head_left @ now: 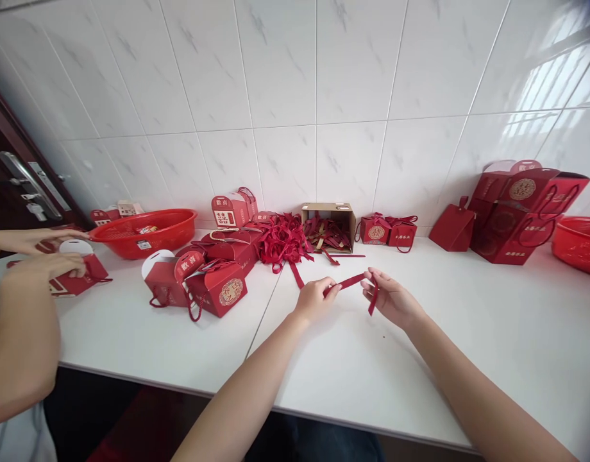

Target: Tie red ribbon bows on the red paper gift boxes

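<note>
Your left hand (317,300) is pinching a dark red ribbon (351,282) between thumb and fingers, and your right hand (391,301) is gripping it near the fingertips, its palm partly showing. The ribbon is running between your hands above the white table (343,366), and one end is hanging below your right fingers. Another stretch of red strip (295,275) is lying behind your left hand, toward the pile; you cannot tell from here whether it is the same ribbon. Just beyond, a heap of red bows (283,237) is sitting beside an open cardboard box (317,206) holding more ribbon, with two small red boxes (374,230) standing to its right. To your left, a cluster of red gift boxes (218,289) is resting near a red basin (126,240) bearing a white label. Farther left, a co-worker's hands (64,264) are handling another red box (92,266). Well to your right, stacked red boxes (506,221) are standing by the tiled wall (353,160), near a second red basin (581,249).
</note>
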A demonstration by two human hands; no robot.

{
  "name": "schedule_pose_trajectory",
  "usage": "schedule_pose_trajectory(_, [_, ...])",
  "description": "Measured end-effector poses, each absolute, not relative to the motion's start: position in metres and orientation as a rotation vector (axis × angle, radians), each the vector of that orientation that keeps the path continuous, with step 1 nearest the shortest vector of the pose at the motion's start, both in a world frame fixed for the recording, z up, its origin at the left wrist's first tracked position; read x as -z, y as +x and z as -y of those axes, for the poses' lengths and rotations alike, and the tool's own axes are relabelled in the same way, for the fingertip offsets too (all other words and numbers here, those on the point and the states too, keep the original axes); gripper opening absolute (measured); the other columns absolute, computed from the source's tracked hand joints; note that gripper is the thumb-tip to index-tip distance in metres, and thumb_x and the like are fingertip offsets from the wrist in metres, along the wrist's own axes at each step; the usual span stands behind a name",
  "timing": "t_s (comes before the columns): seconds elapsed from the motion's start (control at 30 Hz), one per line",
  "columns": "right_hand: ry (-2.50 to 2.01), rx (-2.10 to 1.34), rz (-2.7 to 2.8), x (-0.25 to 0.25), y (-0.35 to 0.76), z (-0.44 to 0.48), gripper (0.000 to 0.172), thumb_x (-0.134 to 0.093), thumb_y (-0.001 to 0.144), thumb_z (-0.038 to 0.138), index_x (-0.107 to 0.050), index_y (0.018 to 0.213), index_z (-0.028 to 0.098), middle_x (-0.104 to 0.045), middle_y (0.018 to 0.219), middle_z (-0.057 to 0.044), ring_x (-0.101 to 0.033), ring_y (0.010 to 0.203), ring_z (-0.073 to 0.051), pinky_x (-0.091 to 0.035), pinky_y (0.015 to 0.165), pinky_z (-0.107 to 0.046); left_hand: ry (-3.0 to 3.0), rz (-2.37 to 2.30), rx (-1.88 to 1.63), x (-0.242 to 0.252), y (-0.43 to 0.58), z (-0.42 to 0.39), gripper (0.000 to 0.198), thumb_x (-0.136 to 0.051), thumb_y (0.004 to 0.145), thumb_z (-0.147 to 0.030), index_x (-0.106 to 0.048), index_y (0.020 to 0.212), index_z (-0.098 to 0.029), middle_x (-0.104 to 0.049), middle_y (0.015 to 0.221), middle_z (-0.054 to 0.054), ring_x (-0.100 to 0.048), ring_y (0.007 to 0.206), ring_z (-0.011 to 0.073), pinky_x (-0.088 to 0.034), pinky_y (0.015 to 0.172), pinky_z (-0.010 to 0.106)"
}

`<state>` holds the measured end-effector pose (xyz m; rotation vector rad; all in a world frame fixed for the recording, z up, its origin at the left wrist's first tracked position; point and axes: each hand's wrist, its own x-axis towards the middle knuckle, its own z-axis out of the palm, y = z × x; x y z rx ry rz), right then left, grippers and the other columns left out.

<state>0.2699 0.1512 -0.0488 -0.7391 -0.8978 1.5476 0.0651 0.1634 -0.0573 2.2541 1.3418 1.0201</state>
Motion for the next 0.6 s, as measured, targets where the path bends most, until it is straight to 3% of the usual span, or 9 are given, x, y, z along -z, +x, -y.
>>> schedule_pose_trajectory(0.13, [-0.678,-1.444,0.733,0.047,0.284,-0.157,0.021,-0.054,0.081,0.021,-0.061,0.1,0.026,-0.061,0.121,-0.001,-0.059,0.112,-0.019,-0.054,0.085,-0.032,2.25,-1.366,-1.023,0.055,0.064,-0.164,0.034,-0.043,0.089,-0.046,-0.059,0.074,-0.02,-0.05,0.055,-0.004,-0.043,0.052,0.0107,-0.03,0.052,0.023])
schedule_pose_trajectory(0.23, [-0.617,-1.351,0.578,0.049,0.298,-0.162,0.029,-0.043,0.081,0.011,-0.061,0.1,0.024,-0.057,0.13,-0.002,-0.054,0.119,-0.016,-0.054,0.088,-0.029,2.266,-1.378,-1.018,0.056,0.061,-0.166,0.034,-0.045,0.088,-0.047,-0.059,0.073,-0.02,-0.049,0.054,-0.004,-0.043,0.051,0.0111,-0.03,0.052,0.023])
schedule_pose_trajectory(0.4, [-0.653,-1.228,0.335,0.058,0.321,-0.17,0.028,-0.042,0.077,0.003,-0.061,0.085,0.022,-0.06,0.125,0.002,-0.061,0.109,-0.012,-0.056,0.081,-0.021,2.344,-1.352,-1.03,0.054,0.065,-0.161,0.031,-0.048,0.086,-0.041,-0.059,0.066,-0.02,-0.051,0.055,-0.002,-0.047,0.056,0.0138,-0.035,0.054,0.025])
schedule_pose_trajectory(0.5, [-0.744,-1.196,0.27,0.068,0.329,-0.175,0.015,-0.054,0.079,0.01,-0.062,0.079,0.022,-0.063,0.12,0.004,-0.066,0.098,-0.011,-0.058,0.07,-0.018,2.424,-1.291,-1.116,0.038,0.064,-0.147,0.025,-0.051,0.085,-0.038,-0.062,0.07,-0.02,-0.06,0.074,0.002,-0.055,0.077,0.017,-0.043,0.073,0.028])
schedule_pose_trajectory(0.6, [-0.838,-1.187,0.252,0.077,0.335,-0.181,0.011,-0.055,0.082,0.016,-0.062,0.076,0.022,-0.064,0.119,0.004,-0.068,0.091,-0.013,-0.058,0.062,-0.02,2.572,-1.286,-1.352,0.004,0.037,-0.131,0.019,-0.056,0.082,-0.038,-0.064,0.089,-0.023,-0.062,0.097,0.005,-0.053,0.098,0.0206,-0.039,0.093,0.035])
